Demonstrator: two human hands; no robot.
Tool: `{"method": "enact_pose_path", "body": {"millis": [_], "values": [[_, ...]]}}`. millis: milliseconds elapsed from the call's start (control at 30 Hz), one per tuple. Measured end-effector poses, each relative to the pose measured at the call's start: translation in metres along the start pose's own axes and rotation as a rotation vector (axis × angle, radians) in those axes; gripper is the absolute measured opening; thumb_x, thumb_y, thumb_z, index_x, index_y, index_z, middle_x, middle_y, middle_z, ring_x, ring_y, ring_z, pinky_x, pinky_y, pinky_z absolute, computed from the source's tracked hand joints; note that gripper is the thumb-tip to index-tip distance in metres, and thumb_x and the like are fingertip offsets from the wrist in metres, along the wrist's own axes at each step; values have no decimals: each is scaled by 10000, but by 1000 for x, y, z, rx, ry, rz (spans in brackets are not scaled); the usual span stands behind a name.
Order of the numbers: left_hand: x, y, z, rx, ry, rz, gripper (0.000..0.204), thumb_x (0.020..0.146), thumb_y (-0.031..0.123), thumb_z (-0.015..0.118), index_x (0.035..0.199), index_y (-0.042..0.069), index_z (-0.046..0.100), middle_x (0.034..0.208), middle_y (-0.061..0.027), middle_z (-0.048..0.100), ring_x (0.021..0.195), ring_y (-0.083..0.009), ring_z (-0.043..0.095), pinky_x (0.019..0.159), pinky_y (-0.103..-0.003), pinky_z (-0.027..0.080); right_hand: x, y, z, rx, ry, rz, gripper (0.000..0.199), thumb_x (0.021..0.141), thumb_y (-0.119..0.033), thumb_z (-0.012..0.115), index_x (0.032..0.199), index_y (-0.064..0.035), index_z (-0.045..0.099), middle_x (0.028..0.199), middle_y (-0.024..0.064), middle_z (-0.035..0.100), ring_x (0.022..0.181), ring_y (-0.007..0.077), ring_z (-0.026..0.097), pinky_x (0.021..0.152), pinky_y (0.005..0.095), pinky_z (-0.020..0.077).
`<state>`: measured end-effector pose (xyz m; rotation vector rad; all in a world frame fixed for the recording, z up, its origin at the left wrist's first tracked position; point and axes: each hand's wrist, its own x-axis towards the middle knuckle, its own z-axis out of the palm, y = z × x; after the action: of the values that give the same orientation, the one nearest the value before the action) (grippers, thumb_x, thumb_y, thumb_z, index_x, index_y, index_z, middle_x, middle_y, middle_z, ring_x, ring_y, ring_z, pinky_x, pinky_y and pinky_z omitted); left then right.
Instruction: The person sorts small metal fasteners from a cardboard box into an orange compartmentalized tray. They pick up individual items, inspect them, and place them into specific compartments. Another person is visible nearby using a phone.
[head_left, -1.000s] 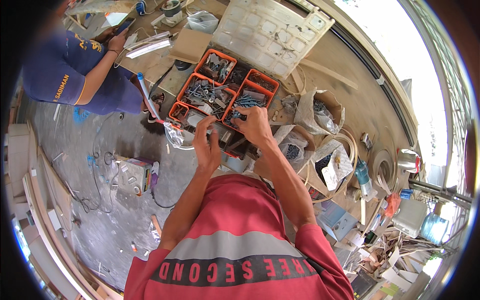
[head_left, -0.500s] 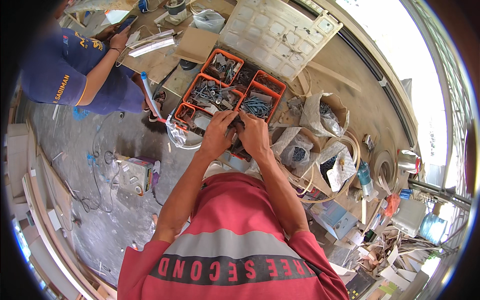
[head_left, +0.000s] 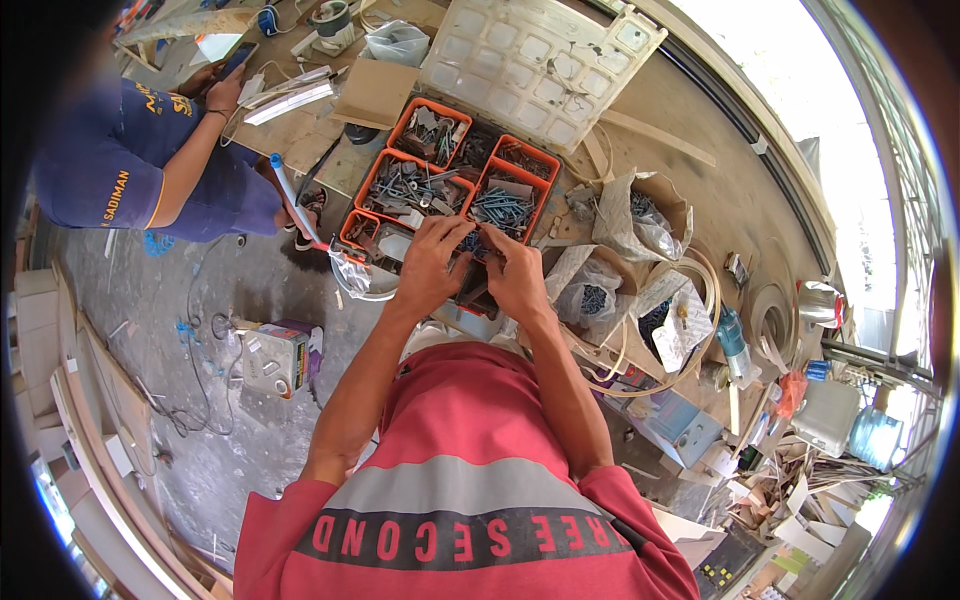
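Observation:
Both my hands are over the near compartments of a sorting box [head_left: 378,176] with orange bins. My left hand [head_left: 430,268] has its fingers curled and thumb drawn in. My right hand [head_left: 517,275] faces it, fingers bent towards the left ones. What the fingertips hold, if anything, is hidden. Just beyond them, long bluish screws [head_left: 505,208] fill one bin. Mixed bolts and fittings [head_left: 415,185] lie in the large bin to the left. Dark screws show between my hands. The clear compartmented lid [head_left: 540,70] lies folded back behind the box.
At right stand paper sacks [head_left: 625,215] of screws, a coiled pale hose [head_left: 715,300] and a blue-capped bottle [head_left: 732,335]. A co-worker in a blue shirt [head_left: 110,180] holds a phone at upper left. A blue tube [head_left: 285,185] juts up left of the box. A carton [head_left: 275,360] sits on the floor.
The box and bench sit slightly further left in view. My hands have parted a little, showing dark screws between them, and remain over the same near compartments.

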<state>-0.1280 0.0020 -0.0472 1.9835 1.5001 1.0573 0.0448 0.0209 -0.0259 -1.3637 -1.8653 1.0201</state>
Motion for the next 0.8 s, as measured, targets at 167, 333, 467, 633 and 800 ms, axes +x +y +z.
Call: {"method": "enact_pose_path", "body": {"millis": [167, 333, 467, 633, 800], "values": [[4, 8, 9, 56, 23, 15, 502, 766, 60, 782, 1243, 22, 628, 1232, -129, 579, 1179, -342, 531, 1011, -459, 453, -4, 1, -13, 107, 48, 65, 434, 904, 120, 499, 1307, 22, 629, 1161, 214, 730, 1085, 267, 721, 902, 352, 567], [6, 11, 17, 134, 84, -36, 544, 750, 108, 819, 1242, 45, 594, 1238, -140, 533, 1177, -359, 509, 1009, -480, 425, -25, -26, -65, 32, 168, 84, 342, 915, 103, 511, 1203, 21, 676, 1055, 164, 756, 1019, 223, 736, 836, 319, 575], [7, 7, 24, 230, 121, -112, 583, 739, 114, 829, 1257, 50, 568, 1244, -152, 518, 1189, -363, 495, 1032, -495, 401, -61, -33, -123, -234, 65, 133, 192, 861, 28, 582, 992, 3, 721, 936, 157, 732, 863, 317, 719, 767, 376, 568], [9, 24, 26, 175, 173, -98, 510, 798, 127, 781, 1252, 36, 569, 1252, -163, 529, 1189, -377, 489, 1046, -502, 391, -86, 17, -145, -614, -135, 110, 118, 790, 1, 614, 850, 11, 715, 950, 187, 709, 865, 380, 689, 790, 448, 565], [-3, 38, 34, 113, 256, -59, 428, 862, 156, 747, 1238, 22, 592, 1237, -167, 580, 1171, -372, 519, 1021, -492, 413, -68, 53, -119, -894, -212, -15, 194, 741, -40, 705, 919, 36, 720, 1042, 205, 709, 965, 377, 686, 820, 416, 582]]}}
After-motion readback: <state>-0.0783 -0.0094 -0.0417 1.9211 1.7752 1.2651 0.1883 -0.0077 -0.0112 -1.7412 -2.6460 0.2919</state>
